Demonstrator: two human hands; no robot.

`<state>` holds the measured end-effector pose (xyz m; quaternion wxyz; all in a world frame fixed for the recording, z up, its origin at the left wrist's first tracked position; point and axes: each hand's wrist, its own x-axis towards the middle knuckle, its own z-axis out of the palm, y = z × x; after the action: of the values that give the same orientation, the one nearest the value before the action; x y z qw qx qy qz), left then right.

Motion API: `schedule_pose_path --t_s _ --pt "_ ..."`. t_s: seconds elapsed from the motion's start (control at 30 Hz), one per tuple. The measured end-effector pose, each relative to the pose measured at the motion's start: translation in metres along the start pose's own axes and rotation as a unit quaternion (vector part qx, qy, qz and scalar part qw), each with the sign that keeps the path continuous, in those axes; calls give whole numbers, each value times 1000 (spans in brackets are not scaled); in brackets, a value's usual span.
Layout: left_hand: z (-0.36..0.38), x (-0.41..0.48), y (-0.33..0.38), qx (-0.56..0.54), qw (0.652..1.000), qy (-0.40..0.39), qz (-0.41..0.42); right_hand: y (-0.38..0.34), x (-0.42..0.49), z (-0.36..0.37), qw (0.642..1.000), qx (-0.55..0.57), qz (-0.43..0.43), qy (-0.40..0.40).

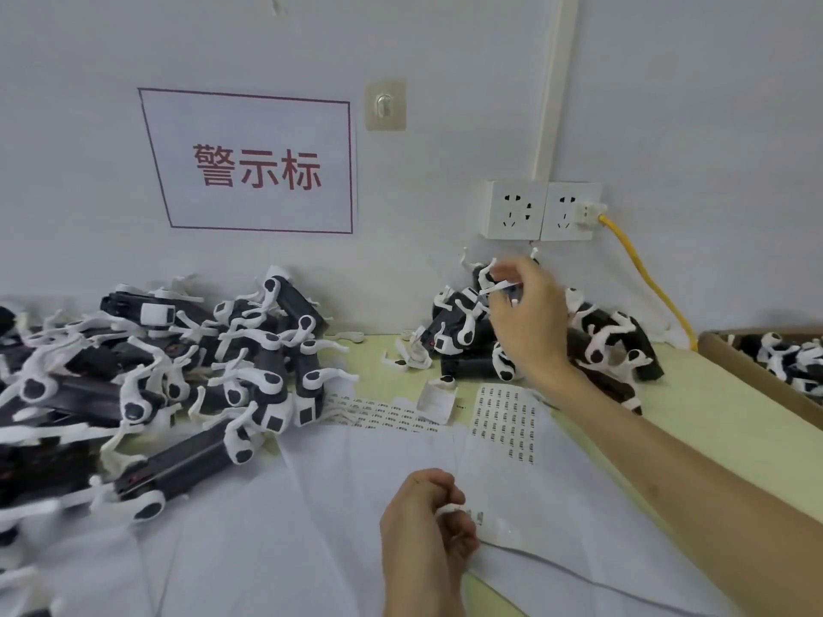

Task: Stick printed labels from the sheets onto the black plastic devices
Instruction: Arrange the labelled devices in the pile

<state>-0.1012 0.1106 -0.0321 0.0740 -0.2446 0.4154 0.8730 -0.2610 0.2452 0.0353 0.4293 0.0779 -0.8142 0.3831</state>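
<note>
My right hand (527,313) reaches over the far pile of black plastic devices (610,345) by the wall and grips one black-and-white device (494,285) lifted above the pile. My left hand (423,523) is near the front, fingers curled, pinching a small white label (454,509) at the edge of a label sheet (512,496). A sheet with several printed labels (503,420) lies in the middle of the table. A bigger heap of black devices with white clips (178,376) fills the left side.
Another strip of labels (383,414) lies beside the left heap. A cardboard box (757,371) holding more devices stands at the right edge. Wall sockets (541,211) with a yellow cable (645,278) sit behind the far pile. A sign (254,167) hangs on the wall.
</note>
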Motion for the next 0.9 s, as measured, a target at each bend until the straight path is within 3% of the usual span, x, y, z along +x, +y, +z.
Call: schedule_pose_path --t_s 0.07,0.17,0.23,0.33,0.4,0.57,0.63,0.73,0.8,0.9 --pt "-1 0 1 -5 1000 2 -3 -30 -8 19 999 35 -11 -33" --pt "-2 1 3 -19 1000 0 -3 -75 -23 49 961 131 1 -244" --pt "-2 2 2 -29 1000 -1 -7 -93 -38 71 918 74 -57 -385" --pt "-4 3 1 -27 1000 -5 -5 -102 -56 97 865 -67 -176 -466" --pt "-4 3 1 -28 1000 -7 -2 -98 -64 104 856 -96 -196 -469" --pt "-5 0 -1 -16 1000 -15 8 -76 -73 67 910 -39 -195 -364" --pt "-4 -1 -2 -9 1000 -12 10 -55 -70 36 922 -75 -201 -323" --pt "-3 -3 -3 -2 1000 -16 9 -14 -63 -14 929 -213 -139 -270" --pt "-3 -2 -2 3 1000 -22 10 12 -60 -42 912 -310 -80 -258" --pt "-3 -2 -4 14 1000 -20 11 42 -58 -68 909 -293 0 -297"
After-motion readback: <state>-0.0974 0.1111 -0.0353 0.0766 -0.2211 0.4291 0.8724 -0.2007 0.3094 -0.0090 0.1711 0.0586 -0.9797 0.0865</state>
